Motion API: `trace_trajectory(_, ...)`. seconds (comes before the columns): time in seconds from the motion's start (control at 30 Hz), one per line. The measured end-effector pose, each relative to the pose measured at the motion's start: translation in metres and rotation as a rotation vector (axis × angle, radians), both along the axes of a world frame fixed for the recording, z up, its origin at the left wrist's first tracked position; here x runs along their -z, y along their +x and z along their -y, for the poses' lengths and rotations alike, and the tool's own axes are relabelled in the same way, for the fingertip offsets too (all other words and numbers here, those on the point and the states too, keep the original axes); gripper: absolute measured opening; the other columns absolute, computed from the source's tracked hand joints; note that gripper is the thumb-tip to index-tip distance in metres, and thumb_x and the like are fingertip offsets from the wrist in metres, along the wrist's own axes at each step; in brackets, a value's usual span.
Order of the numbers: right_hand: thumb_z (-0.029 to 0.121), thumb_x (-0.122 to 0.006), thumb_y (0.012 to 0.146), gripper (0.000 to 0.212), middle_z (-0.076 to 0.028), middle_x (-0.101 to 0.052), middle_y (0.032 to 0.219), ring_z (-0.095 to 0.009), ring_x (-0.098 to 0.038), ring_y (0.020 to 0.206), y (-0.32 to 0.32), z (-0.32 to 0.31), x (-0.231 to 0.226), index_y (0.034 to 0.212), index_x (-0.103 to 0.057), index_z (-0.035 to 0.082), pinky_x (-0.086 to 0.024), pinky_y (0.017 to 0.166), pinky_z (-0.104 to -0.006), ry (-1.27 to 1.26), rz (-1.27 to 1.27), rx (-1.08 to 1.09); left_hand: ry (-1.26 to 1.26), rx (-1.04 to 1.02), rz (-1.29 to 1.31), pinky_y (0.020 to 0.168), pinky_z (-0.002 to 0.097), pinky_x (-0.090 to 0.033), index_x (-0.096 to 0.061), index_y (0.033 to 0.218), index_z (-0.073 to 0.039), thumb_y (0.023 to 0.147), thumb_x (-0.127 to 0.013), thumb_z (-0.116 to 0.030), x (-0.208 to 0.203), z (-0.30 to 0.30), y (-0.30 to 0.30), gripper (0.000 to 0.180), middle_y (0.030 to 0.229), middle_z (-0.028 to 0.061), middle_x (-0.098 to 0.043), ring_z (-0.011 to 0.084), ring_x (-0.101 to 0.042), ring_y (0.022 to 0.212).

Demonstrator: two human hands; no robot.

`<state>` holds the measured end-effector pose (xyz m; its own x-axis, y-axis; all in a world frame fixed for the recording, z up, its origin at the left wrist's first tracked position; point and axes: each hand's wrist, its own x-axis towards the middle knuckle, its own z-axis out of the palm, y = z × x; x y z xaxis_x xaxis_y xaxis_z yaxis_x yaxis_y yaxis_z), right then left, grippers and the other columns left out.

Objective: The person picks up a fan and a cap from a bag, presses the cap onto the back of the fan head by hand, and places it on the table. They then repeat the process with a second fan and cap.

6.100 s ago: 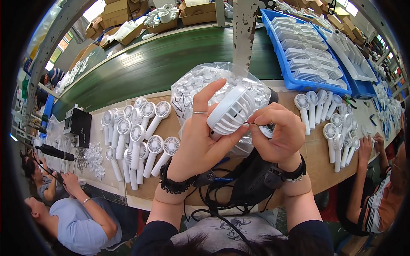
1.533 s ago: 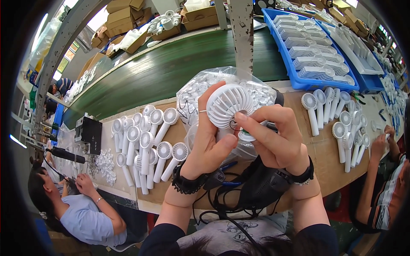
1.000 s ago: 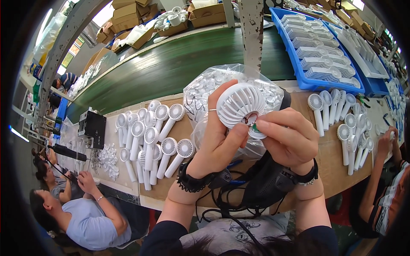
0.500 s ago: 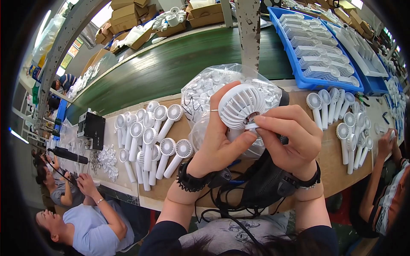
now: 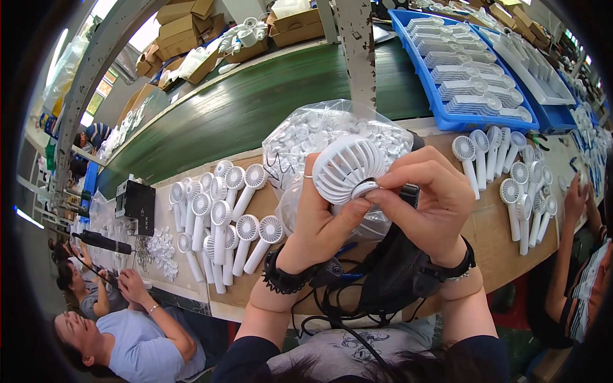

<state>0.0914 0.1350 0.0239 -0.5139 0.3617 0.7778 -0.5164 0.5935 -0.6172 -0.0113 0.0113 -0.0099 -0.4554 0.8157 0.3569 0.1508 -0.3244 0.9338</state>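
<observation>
Head view, fan [image 5: 341, 171] above table [image 5: 483, 226], green belt [image 5: 255, 96]

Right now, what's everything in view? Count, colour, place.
held fan: one, white, centre
round cap: one, white, at held fan's hub
bench: one, brown, under fans
left fans: over ten, white, bench left
right fans: over ten, white, bench right
loose parts: many, clear or white, beyond left fans' left side
box device: one, black, bench left
parts bag: one, clear, beyond held fan
crates: two or more, blue, upper right
belt: one, green, across back
cardboard boxes: several, brown, beyond belt
gear: count unclear, black, lower centre
co-workers: at least three, varied tops, both sides
left fingers: one set, bare, around held fan
right fingers: one set, bare, pinching cap
</observation>
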Motion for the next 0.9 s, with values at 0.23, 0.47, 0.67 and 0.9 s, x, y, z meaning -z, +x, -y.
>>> trace_trajectory(0.23, -0.008, -0.068, 0.063, 0.019, -0.008, -0.057, 0.076, -0.013, -0.053, 0.067, 0.000, 0.003, 0.003, 0.079, -0.059, -0.002, -0.041, 0.059, -0.0205, -0.122, 0.029, -0.068, 0.086, 0.005, 0.100, 0.053, 0.0178, -0.040, -0.017, 0.125, 0.001, 0.084, -0.054, -0.016, -0.001, -0.005, 0.007, 0.058, 0.089, 0.0053, -0.050, 0.0050, -0.046, 0.062)
trace_trajectory(0.47, -0.006, -0.067, 0.066, 0.014, -0.006, -0.057, 0.072, -0.009, -0.056, 0.056, -0.003, 0.003, 0.006, 0.078, -0.061, 0.001, -0.042, 0.049, -0.0189, -0.083, -0.038, -0.021, 0.052, 0.021, 0.073, 0.053, 0.0182, -0.040, -0.012, 0.128, 0.000, 0.085, -0.051, -0.011, 0.001, -0.004, 0.008, 0.059, 0.086, 0.0051, -0.050, 0.0055, -0.047, 0.062)
trace_trajectory(0.67, -0.005, -0.066, 0.066, 0.015, -0.005, -0.055, 0.073, -0.008, -0.055, 0.056, -0.002, 0.000, 0.006, 0.078, -0.061, 0.001, -0.041, 0.051, -0.0189, -0.108, -0.014, -0.048, 0.046, 0.030, 0.088, 0.052, 0.0181, -0.040, -0.013, 0.127, 0.000, 0.084, -0.050, -0.009, 0.001, -0.004, 0.010, 0.058, 0.086, 0.0050, -0.050, 0.0052, -0.047, 0.061)
trace_trajectory(0.9, -0.004, -0.066, 0.066, 0.022, -0.006, -0.054, 0.080, -0.008, -0.055, 0.064, -0.003, -0.001, 0.011, 0.086, -0.060, 0.003, -0.042, 0.054, -0.0193, -0.200, 0.017, -0.148, 0.021, 0.017, 0.117, 0.051, 0.0181, -0.040, -0.015, 0.126, -0.001, 0.084, -0.050, -0.008, 0.000, -0.007, 0.011, 0.056, 0.087, 0.0056, -0.050, 0.0050, -0.046, 0.059)
